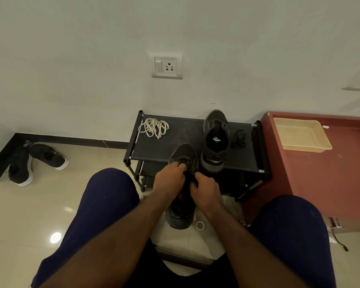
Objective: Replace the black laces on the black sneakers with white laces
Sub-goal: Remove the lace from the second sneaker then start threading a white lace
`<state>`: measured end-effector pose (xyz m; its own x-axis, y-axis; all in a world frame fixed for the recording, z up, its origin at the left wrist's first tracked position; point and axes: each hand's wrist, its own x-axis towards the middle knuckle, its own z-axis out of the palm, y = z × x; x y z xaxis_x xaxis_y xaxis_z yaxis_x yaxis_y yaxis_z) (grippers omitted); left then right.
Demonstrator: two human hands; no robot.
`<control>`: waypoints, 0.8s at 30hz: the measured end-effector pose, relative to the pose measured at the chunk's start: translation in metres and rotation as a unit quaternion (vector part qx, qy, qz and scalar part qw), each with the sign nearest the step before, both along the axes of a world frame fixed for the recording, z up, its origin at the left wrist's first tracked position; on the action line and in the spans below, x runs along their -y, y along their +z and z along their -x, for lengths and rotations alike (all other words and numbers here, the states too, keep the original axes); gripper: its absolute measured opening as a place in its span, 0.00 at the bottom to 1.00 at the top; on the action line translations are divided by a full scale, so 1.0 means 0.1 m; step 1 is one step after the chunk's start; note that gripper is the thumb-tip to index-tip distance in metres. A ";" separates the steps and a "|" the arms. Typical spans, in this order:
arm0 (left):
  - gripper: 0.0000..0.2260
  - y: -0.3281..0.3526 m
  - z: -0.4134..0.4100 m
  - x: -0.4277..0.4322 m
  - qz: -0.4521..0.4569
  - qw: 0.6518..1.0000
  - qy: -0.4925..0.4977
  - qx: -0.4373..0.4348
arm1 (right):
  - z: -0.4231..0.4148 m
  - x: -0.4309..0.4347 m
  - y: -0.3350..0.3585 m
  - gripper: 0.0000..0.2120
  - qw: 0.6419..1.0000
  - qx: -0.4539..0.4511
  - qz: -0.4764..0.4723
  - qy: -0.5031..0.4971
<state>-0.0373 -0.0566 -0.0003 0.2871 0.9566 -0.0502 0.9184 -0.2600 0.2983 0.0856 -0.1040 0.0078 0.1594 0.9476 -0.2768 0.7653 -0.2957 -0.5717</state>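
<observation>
A black sneaker (182, 206) lies between my knees, toe pointing away from me. My left hand (169, 177) and my right hand (205, 193) are both curled over its lacing area, fingers pinching its black lace. A second black sneaker (215, 140) stands on the black shoe rack (154, 148), toe toward the wall, with no lace visible in it. Right of that sneaker lies a loose black lace (239, 139). A bundle of white laces (154, 127) rests on the rack's left end.
A dark red cabinet (320, 175) with a shallow beige tray (301, 135) stands right of the rack. Another pair of black shoes with white soles (35, 161) lies on the tiled floor at left. A small white ring (200, 225) lies near the held sneaker's heel.
</observation>
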 end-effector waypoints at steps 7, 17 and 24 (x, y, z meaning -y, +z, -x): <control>0.05 0.26 -0.02 -0.02 0.087 0.915 0.148 0.365 | -0.01 -0.02 -0.02 0.10 0.999 -0.026 -0.004 -0.029; 0.14 1.36 0.33 -0.10 0.215 0.602 0.177 0.748 | 0.04 -0.04 -0.06 0.08 0.998 -0.036 0.007 -0.056; 0.14 1.56 0.26 0.07 0.284 0.559 0.102 0.772 | -0.02 -0.04 -0.08 0.07 0.998 -0.033 -0.012 -0.044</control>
